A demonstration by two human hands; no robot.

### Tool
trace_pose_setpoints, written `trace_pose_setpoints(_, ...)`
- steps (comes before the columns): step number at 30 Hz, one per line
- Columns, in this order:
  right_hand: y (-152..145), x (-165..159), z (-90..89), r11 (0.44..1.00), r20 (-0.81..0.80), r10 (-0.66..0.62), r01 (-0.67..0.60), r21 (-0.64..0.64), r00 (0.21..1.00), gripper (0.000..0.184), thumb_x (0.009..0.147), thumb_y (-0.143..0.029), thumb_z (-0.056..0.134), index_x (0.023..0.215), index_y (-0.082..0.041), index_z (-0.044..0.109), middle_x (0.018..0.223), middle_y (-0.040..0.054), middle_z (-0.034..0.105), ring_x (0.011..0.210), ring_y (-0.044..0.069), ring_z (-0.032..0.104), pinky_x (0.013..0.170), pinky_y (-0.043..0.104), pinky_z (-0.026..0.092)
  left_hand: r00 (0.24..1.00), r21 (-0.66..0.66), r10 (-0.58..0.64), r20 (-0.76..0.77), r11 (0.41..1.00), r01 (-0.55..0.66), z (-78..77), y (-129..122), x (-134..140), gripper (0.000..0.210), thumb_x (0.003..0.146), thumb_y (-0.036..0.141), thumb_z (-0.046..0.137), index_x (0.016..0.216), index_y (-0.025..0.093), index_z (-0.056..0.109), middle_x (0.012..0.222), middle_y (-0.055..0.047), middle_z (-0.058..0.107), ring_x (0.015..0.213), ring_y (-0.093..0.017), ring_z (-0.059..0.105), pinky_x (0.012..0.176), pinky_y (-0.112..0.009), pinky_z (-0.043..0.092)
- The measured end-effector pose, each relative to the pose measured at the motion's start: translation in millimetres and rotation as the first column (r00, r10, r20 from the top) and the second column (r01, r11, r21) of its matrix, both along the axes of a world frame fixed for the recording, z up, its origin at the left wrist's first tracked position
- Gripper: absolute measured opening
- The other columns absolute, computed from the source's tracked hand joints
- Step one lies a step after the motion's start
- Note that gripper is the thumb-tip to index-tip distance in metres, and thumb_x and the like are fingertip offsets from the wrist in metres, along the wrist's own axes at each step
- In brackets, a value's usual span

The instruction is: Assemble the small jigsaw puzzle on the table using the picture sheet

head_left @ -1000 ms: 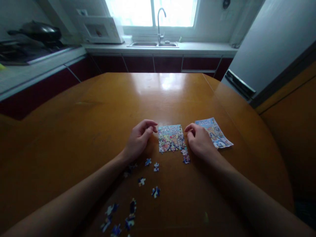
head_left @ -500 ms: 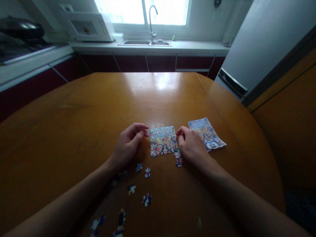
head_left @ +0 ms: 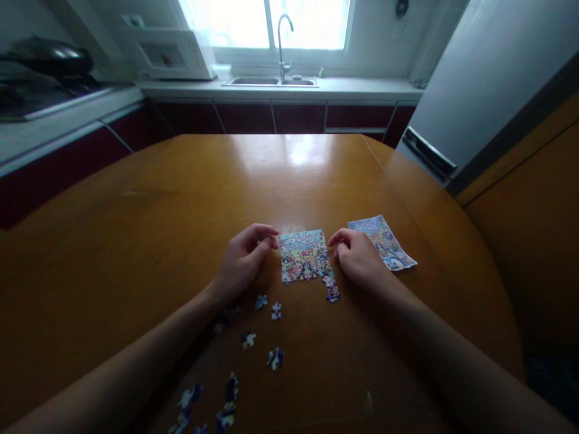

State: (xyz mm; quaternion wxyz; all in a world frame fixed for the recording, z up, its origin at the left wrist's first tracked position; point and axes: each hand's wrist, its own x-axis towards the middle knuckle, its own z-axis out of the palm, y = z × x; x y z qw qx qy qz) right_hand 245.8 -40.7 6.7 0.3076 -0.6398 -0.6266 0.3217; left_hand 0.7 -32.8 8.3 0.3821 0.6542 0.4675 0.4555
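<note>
A partly assembled jigsaw puzzle (head_left: 304, 256) lies flat on the wooden table between my hands. Its lower edge is uneven, and a narrow strip of joined pieces (head_left: 332, 290) hangs from the lower right corner. My left hand (head_left: 246, 256) rests at the puzzle's left edge, fingers loosely curled, a gap between thumb and forefinger. Beside the right edge is my right hand (head_left: 359, 254), also loosely curled, slightly apart from the puzzle. Nothing shows in either hand. Loose pieces lie nearer me, among them a blue one (head_left: 261, 301) and a white-and-blue one (head_left: 275, 358).
A printed picture sheet (head_left: 393, 247) lies right of the puzzle, partly behind my right hand. More loose pieces (head_left: 228, 401) lie near the front, some beside my left forearm. Beyond the table (head_left: 181, 181) stand a sink (head_left: 253, 81), a microwave (head_left: 167, 54) and a fridge (head_left: 447, 90).
My right hand has drawn slightly away from the puzzle's right edge, uncovering more of it. My left hand stays at the left edge. The whole view has shifted a little.
</note>
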Motion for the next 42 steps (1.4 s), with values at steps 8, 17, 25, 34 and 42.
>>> trace_pose_setpoints(8, 1, 1, 0.6, 1.0, 0.069, 0.014, -0.013, -0.006, 0.998, 0.022, 0.08, -0.012, 0.048, 0.08, -0.018, 0.07, 0.079, 0.0085, 0.072, 0.073, 0.02, 0.063, 0.068, 0.033, 0.043, 0.998, 0.002, -0.011, -0.068, 1.0, 0.011, -1.4, 0, -1, 0.012, 0.087, 0.028, 0.063, 0.091, 0.017, 0.067, 0.08, -0.001, 0.068, 0.073, -0.012, 0.061, 0.065, -0.023, 0.047)
trace_pose_setpoints(17, -34, -27, 18.9, 0.983, 0.319, 0.019, -0.076, 0.167, 0.947, 0.02, 0.087, -0.014, 0.047, 0.088, -0.019, 0.066, 0.087, 0.0091, 0.072, 0.078, 0.022, 0.063, 0.068, 0.033, 0.039, 0.996, 0.001, -0.009, -0.085, 1.0, 0.009, 2.3, -1, 1, 0.015, 0.087, 0.031, 0.064, 0.088, 0.017, 0.068, 0.076, -0.001, 0.067, 0.069, -0.012, 0.06, 0.062, -0.023, 0.047)
trace_pose_setpoints(25, -59, -52, 21.3, 0.909, 0.258, 0.317, -0.37, 0.19, 0.913, 0.018, 0.087, -0.012, 0.05, 0.092, -0.019, 0.066, 0.095, 0.0073, 0.069, 0.089, 0.019, 0.061, 0.081, 0.032, 0.045, 0.995, 0.015, 0.004, -0.102, 1.0, -0.003, 0.8, 0, -1, 0.02, 0.086, 0.036, 0.064, 0.087, 0.017, 0.068, 0.078, -0.002, 0.068, 0.071, -0.014, 0.061, 0.062, -0.023, 0.048)
trace_pose_setpoints(34, -47, -42, 12.2, 0.911, 0.329, 0.22, -0.313, 0.267, 0.919, 0.02, 0.087, -0.012, 0.056, 0.097, -0.021, 0.071, 0.104, 0.0082, 0.066, 0.103, 0.025, 0.055, 0.089, 0.04, 0.044, 0.985, 0.033, 0.035, -0.168, 0.999, -0.03, -1.4, -2, 1, 0.019, 0.087, 0.034, 0.064, 0.091, 0.016, 0.07, 0.081, -0.003, 0.069, 0.069, -0.014, 0.062, 0.063, -0.024, 0.05)
trace_pose_setpoints(42, -35, -27, 10.1, 0.892, 0.404, 0.226, -0.355, 0.28, 0.886, 0.03, 0.092, -0.018, 0.055, 0.119, -0.022, 0.066, 0.135, 0.0102, 0.058, 0.127, 0.029, 0.047, 0.103, 0.049, 0.041, 0.936, 0.186, -0.092, -0.34, 0.969, 0.162, -4.9, -5, 4, 0.023, 0.091, 0.022, 0.058, 0.108, 0.021, 0.073, 0.114, -0.009, 0.069, 0.106, -0.021, 0.064, 0.098, -0.04, 0.052)
